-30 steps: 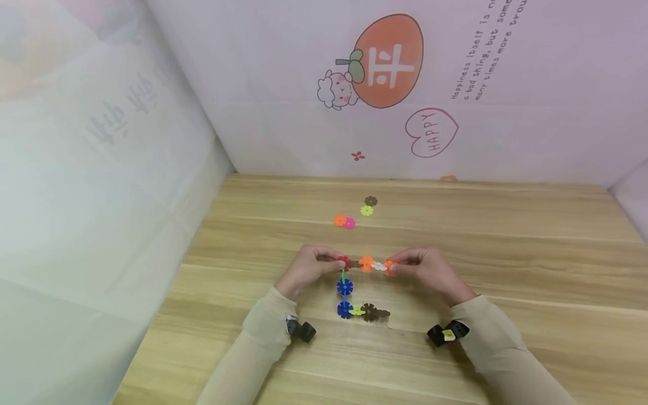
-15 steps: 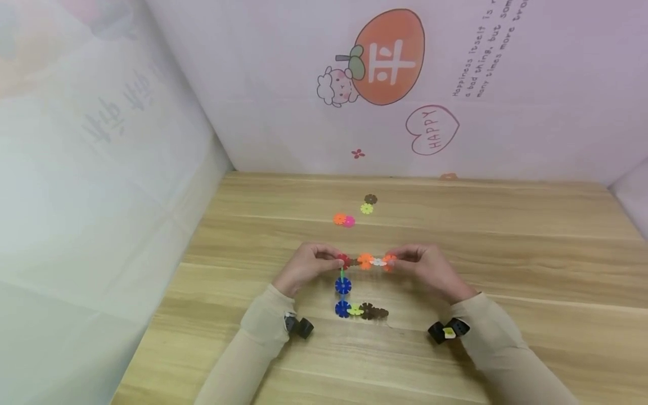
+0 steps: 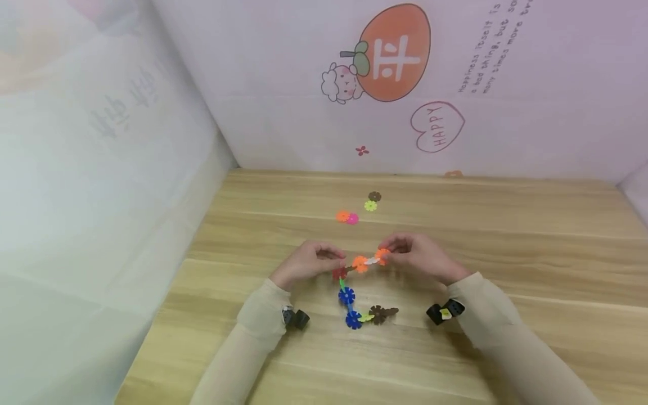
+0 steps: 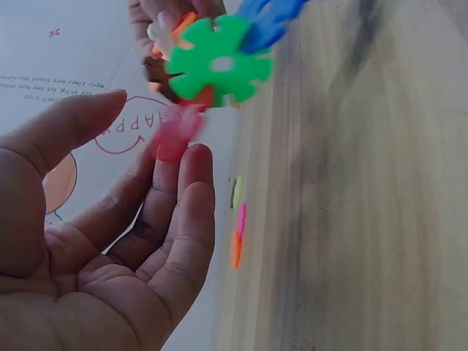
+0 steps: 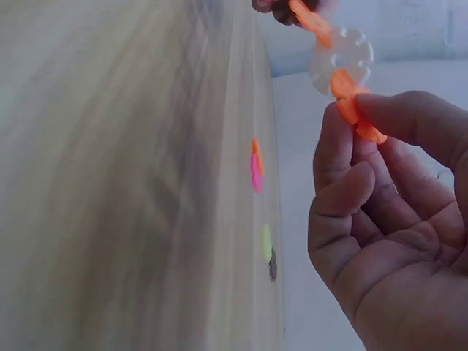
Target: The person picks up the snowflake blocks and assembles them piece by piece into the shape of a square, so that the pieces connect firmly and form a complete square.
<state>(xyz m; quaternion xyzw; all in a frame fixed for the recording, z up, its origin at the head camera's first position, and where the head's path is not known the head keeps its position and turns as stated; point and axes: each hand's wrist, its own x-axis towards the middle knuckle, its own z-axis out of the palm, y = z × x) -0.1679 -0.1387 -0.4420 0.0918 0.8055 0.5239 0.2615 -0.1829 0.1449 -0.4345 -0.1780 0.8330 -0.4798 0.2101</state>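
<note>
Right hand (image 3: 426,259) pinches the far end of the disc chain (image 3: 346,295), and the left has let go!
Nearest, the brown-and-blue leg; next, the red disc (image 3: 340,273) just at the left hand (image 3: 306,263), thumb parted from fingers; the far run slants away rightward to the pinched orange disc (image 3: 382,257). Half a second ago left fingers gripped red, that run level. Loose discs (image 3: 352,218) beyond.

"What are the things lying on?"
"A pale wooden tabletop (image 3: 547,242), its grain running side to side in darker bands."
"And on it?"
"Near the far edge, four notched discs: an orange disc (image 3: 342,216) touching a pink disc (image 3: 353,219). Slightly farther back and right, a yellow disc (image 3: 370,206) touches a brown disc (image 3: 374,196)."
</note>
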